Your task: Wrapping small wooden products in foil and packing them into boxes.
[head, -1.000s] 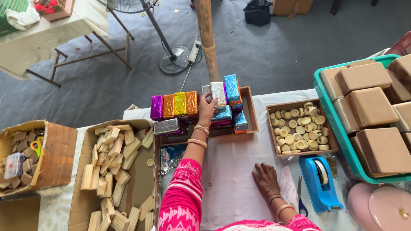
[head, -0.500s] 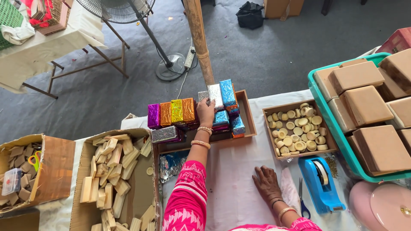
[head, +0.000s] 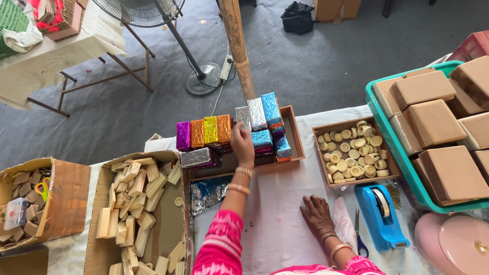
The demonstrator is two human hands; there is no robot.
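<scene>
Our left hand reaches far into the wooden tray, fingers curled over the foil-wrapped blocks. We see the back of the hand only, so we cannot tell whether the fingers are closed on a block or just pressing one into the stack. The blocks stand in a stacked row along the tray's far side: purple, orange, yellow and copper at left, silver and blue at right, with a silver one lying low at the near left.

Our right hand lies flat on the white cloth, fingers spread, holding nothing.

Risks, as we judge them: the stack looks tall and loose, so a nudge from the wrist could topple the upright blocks off the tray's far edge. The foil could also tear under a hard grip.

Right of the tray sit a box of small round pieces, a blue tape dispenser and scissors. Left is a carton of wooden blocks.
</scene>
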